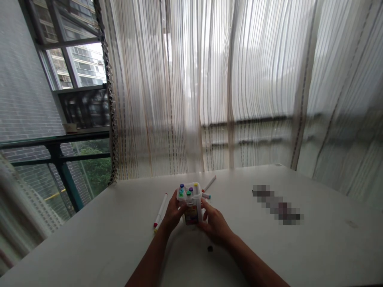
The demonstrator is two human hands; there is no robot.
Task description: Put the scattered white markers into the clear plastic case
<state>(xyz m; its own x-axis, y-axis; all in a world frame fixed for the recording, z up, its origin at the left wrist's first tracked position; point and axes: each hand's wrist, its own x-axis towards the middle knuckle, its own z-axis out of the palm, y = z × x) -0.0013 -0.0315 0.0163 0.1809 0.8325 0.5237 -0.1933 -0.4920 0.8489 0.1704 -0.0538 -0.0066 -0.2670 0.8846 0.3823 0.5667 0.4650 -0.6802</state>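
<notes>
A clear plastic marker box (191, 215) with a printed label on its front stands between my hands. Several markers (188, 193) with blue, green, purple and yellow ends show upright at its open top. My left hand (172, 213) grips the left side, its thumb over the front. On the right side, my right hand (218, 226) has its fingers curled against the box near the lower corner. A white marker with a red end (161, 208) lies left of my left hand, beside a yellow-ended marker (156, 229) partly hidden by that hand.
Behind the box to the right lie a white marker with an orange-red end (210, 182) and a teal-ended marker (206, 195). A small black object (210, 248) lies near my right wrist. A blurred-out long item (277, 203) is on the white table (323, 239). Curtains (209, 87) hang behind.
</notes>
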